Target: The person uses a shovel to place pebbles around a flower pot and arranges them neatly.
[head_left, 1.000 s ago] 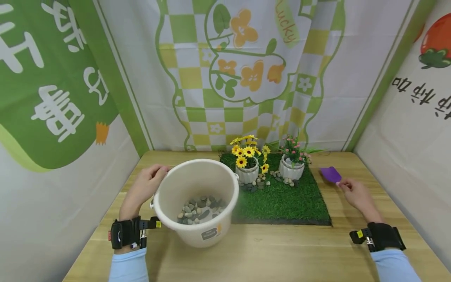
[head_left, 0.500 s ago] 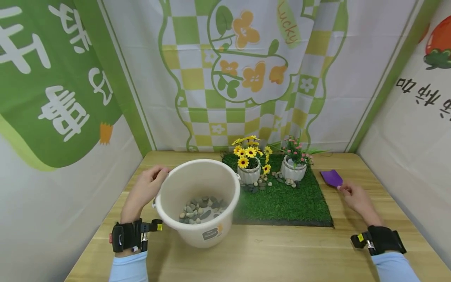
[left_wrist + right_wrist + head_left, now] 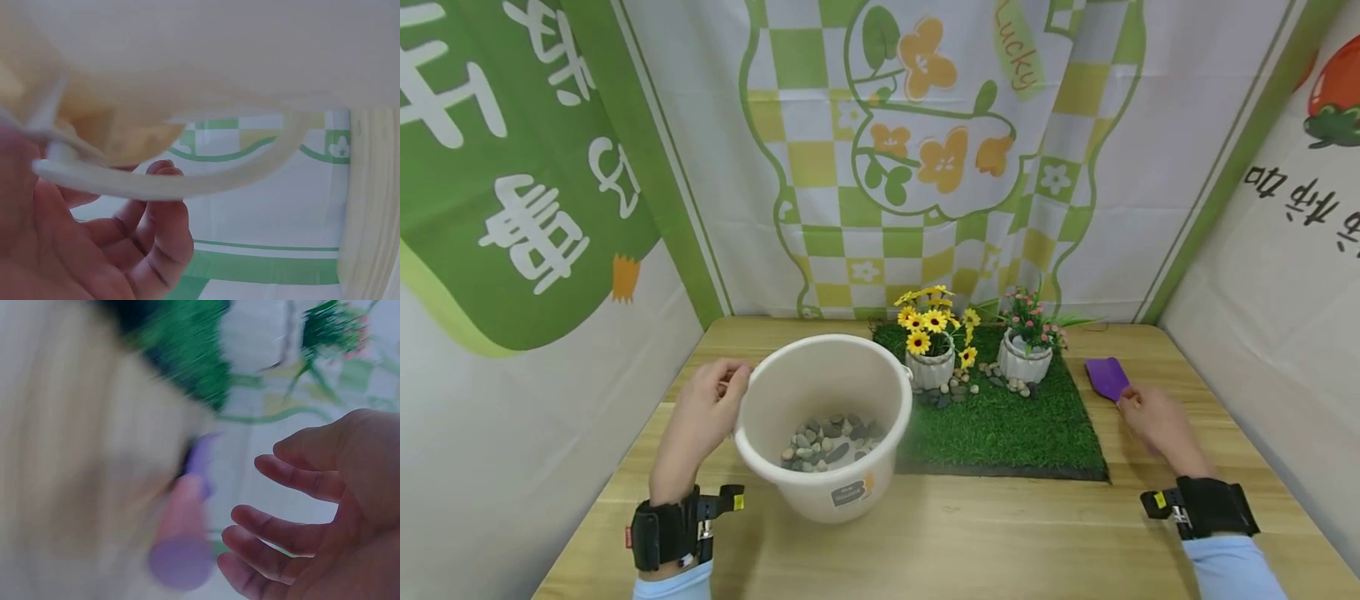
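Observation:
A cream bucket (image 3: 857, 492) with several grey and tan pebbles (image 3: 831, 442) inside stands on the table. My left hand (image 3: 703, 408) is at its left rim, fingers loosely curled. In the left wrist view the bucket's bail handle (image 3: 231, 178) passes in front of those fingers (image 3: 169, 231). On the right lies a small shovel with a purple blade (image 3: 1107, 377). My right hand (image 3: 1161, 421) is over its handle end in the head view. The right wrist view shows the fingers relaxed and spread, apart from the shovel's pink handle (image 3: 181, 531).
An artificial grass mat (image 3: 1015, 433) lies at centre right. On it stand a pot of yellow flowers (image 3: 930, 367) and a pot of pink flowers (image 3: 1024, 358), with pebbles around them. Fabric walls (image 3: 737, 208) enclose the table's back and sides.
My left hand has drawn back slightly toward me along the bucket's rim. My right hand stays by the shovel, whose blade has turned slightly. The bucket and pots stay put.

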`<state>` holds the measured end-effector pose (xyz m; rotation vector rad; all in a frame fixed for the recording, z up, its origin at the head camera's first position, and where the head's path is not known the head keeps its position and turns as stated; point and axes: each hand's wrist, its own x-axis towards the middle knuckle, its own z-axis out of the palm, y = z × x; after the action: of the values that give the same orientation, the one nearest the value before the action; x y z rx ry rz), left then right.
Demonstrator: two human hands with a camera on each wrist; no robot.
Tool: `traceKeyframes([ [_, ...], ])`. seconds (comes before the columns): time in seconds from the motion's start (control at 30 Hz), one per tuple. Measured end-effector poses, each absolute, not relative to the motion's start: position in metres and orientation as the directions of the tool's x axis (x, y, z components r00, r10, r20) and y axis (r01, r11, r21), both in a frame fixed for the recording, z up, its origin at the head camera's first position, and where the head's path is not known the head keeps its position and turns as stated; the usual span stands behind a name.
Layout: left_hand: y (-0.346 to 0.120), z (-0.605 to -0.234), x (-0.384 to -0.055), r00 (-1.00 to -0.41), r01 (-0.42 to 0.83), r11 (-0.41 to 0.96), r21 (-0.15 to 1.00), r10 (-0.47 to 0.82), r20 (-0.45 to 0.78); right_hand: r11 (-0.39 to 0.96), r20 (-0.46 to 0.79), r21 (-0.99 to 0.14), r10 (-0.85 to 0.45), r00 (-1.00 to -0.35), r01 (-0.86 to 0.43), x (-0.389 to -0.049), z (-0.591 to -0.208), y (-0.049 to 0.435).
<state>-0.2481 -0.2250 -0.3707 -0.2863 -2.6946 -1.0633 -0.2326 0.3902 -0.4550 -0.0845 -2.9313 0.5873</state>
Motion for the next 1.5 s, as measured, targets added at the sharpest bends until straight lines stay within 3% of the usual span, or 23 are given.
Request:
traceKeyframes([
  [0.17, -0.22, -0.369, -0.239, -0.958, 0.246, 0.728, 0.64, 0.08, 0.277, 0.921, 0.231, -0.383, 0.026, -0.973, -0.066, -0.232, -0.428, 0.36],
  [0.37, -0.217, -0.369, -0.232, -0.951, 0.233, 0.74, 0.631, 0.038, 0.306, 0.913, 0.217, -0.396, -0.013, -0.976, -0.101, -0.232, -0.403, 0.324],
  [0.57, -0.216, -0.366, -0.222, -0.968, 0.131, 0.774, 0.62, -0.035, 0.249, 0.856, 0.15, -0.497, -0.076, -0.986, -0.142, -0.233, -0.385, 0.289],
  [0.83, -0.217, -0.367, -0.205, -0.979, 0.057, 0.815, 0.577, -0.068, 0.192, 0.751, 0.188, -0.587, -0.237, -0.953, -0.302, -0.233, -0.383, 0.219],
  [0.97, -0.218, -0.366, -0.202, -0.99, 0.012, 0.819, 0.574, -0.073, 0.124, 0.681, 0.152, -0.658, -0.297, -0.943, -0.32, -0.232, -0.377, 0.189],
  [1.2, -0.218, -0.373, -0.202, -0.999, -0.033, 0.723, 0.69, -0.009, -0.038, 0.547, 0.104, -0.768, -0.406, -0.908, -0.333, -0.239, -0.372, 0.144],
  [1.37, -0.224, -0.378, -0.201, -0.997, -0.064, 0.607, 0.792, -0.003, -0.078, 0.518, 0.111, -0.78, -0.438, -0.892, -0.352, -0.246, -0.372, 0.12],
  [1.5, -0.222, -0.379, -0.204, -0.997, -0.056, 0.595, 0.802, 0.003, -0.071, 0.545, 0.118, -0.761, -0.416, -0.902, -0.351, -0.249, -0.374, 0.114],
])
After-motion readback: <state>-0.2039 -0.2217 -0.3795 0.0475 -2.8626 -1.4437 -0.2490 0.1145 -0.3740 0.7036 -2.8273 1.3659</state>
